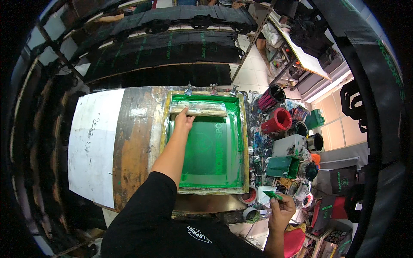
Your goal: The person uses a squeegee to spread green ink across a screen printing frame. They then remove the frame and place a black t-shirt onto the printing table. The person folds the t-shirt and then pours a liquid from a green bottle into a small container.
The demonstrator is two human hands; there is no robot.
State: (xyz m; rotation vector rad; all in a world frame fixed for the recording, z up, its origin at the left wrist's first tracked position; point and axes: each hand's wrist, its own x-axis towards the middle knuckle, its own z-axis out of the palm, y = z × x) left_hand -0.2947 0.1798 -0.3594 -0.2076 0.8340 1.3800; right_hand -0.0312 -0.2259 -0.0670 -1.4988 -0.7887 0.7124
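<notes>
My left hand (185, 120) is closed on the near edge of a wooden squeegee (208, 109), which lies across the far end of a screen printing frame (246, 167). Green ink coats the inner edges of the frame, and the green mesh (198, 159) carries faint lettering and a pattern. Off the frame's near right corner, my right hand (282, 213) pinches a small flat piece smeared with green ink (272, 195). Its exact kind cannot be made out. Metal hinge clamps (188, 89) hold the frame's far side.
A white sheet (92, 146) covers the table's left part. Along the right stand a red ink bucket (277, 121), a dark green container (282, 167) and several stained tins. Racks of black printed sheets (167, 49) rise behind. A person's leg (262, 47) shows at the back.
</notes>
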